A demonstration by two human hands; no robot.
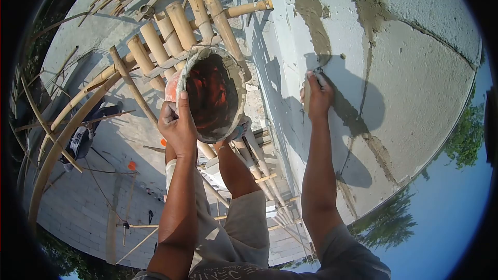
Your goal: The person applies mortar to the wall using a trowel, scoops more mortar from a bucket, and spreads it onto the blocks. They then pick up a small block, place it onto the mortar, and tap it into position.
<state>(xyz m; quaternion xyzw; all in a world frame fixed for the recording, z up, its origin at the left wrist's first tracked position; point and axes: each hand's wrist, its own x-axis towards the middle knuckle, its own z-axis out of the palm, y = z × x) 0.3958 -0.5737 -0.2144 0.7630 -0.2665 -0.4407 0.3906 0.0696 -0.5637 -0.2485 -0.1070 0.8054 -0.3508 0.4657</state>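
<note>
My left hand [179, 124] grips the near rim of a mortar-caked bucket [237, 85], tilted so that its reddish inside shows. Grey mortar clings round its rim. Against the pale block wall [425, 83], my right hand [317, 93] is closed round a tool whose handle is mostly hidden; a small part of it shows above my fingers by the wall. A streak of wet mortar [314, 23] runs up the wall from there, and another mortar band [347, 111] slants down to the right, partly in shadow.
Bamboo scaffolding [179, 26] stands at the upper left, with more poles below the bucket. A person [80, 142] is far down at the left. Orange buckets [132, 165] are on the ground below. A dark crack [441, 41] crosses the wall at the upper right.
</note>
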